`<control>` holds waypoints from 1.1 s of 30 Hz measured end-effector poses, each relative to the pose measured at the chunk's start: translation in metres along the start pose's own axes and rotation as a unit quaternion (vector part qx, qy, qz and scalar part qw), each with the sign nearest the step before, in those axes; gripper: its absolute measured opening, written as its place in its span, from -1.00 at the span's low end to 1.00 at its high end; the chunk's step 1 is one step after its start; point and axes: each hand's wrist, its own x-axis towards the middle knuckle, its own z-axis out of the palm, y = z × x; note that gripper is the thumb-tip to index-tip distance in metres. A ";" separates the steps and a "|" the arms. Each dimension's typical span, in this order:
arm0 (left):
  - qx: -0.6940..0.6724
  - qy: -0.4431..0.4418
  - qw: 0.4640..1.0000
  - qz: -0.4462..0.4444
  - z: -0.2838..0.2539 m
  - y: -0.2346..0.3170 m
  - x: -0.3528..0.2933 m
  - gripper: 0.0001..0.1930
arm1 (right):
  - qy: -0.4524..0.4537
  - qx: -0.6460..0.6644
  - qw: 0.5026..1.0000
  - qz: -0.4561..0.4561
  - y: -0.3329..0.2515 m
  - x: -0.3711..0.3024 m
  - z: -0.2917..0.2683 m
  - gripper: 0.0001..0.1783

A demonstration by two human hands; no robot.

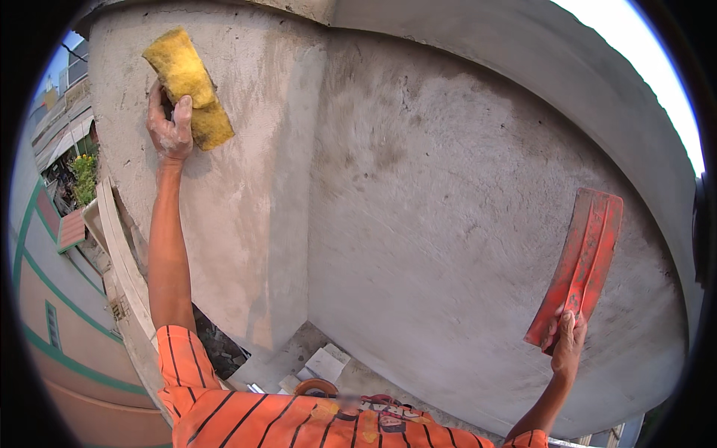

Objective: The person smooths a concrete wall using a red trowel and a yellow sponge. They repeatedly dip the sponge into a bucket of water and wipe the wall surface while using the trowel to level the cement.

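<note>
1. Straight ahead, a rough grey plaster wall fills most of your view, meeting a paler wall at a corner on your left.
2. Your orange shirt, striped in black, spans the bottom edge.
3. On your right, the red float stands tilted before the grey wall, its upper end leaning right; you can't tell whether it touches the plaster.
4. At upper left, the yellow sponge lies aslant in front of the paler wall.
5. Your left hand pinches the sponge by its lower left side, thumb across the near face.
6. Your right hand closes around the float's lower end, thumb uppermost.
7. Pale slabs lie below the corner.
</note>
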 end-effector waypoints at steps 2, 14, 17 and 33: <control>-0.029 -0.038 0.999 -0.006 0.050 0.041 0.016 -0.38 | -0.024 -0.017 0.999 0.036 0.011 -0.012 -0.002 -0.60; -0.020 -0.101 0.978 -0.180 0.246 0.060 0.132 -0.31 | -0.115 -0.019 0.968 0.224 0.085 -0.073 -0.006 -0.58; -0.027 -0.086 0.979 -0.185 0.278 0.075 0.120 -0.32 | -0.116 -0.019 0.954 0.275 0.096 -0.089 -0.011 -0.58; -0.210 -0.226 0.946 -0.096 0.291 0.341 0.063 -0.41 | -0.176 0.017 0.941 0.288 0.120 -0.099 -0.032 -0.63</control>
